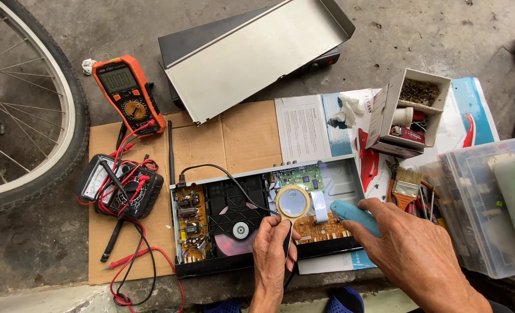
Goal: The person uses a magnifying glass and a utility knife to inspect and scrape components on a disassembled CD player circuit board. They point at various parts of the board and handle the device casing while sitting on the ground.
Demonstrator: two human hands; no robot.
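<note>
Head view: an opened disc player is seen lying on a sheet of cardboard in the lower middle of the frame, its circuit boards and disc tray exposed. The left hand is closed around the dark handle of a round magnifying glass, which is held over the brown circuit board near the centre of the player. The right hand, at the lower right, is wrapped around a light-blue tool whose tip is laid just beside the lens, above the same board; what kind of tool it is cannot be told. The player's removed metal cover is set upside down at the upper middle. An orange multimeter and a black analogue meter with red leads are placed at the left, beside a bicycle wheel. At the right, a small cardboard box of parts, a paintbrush and a clear plastic container are found.
</note>
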